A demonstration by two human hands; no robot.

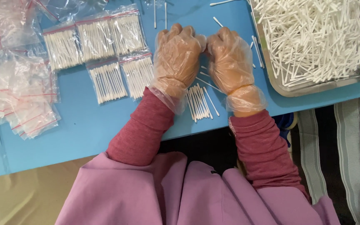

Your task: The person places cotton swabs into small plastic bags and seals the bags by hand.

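Both my hands wear clear plastic gloves and rest side by side on a blue table (84,125). My left hand (176,56) and my right hand (230,58) are curled, knuckles up, fingers touching each other; what lies under the fingers is hidden. A small row of white cotton swabs (200,103) lies just below the hands, between my wrists. A few loose swabs (256,46) lie to the right of my right hand.
A metal tray (313,85) heaped with several loose white swabs sits at the top right. Several filled zip bags of swabs (105,50) lie to the left of my hands. A pile of empty zip bags (17,83) covers the far left.
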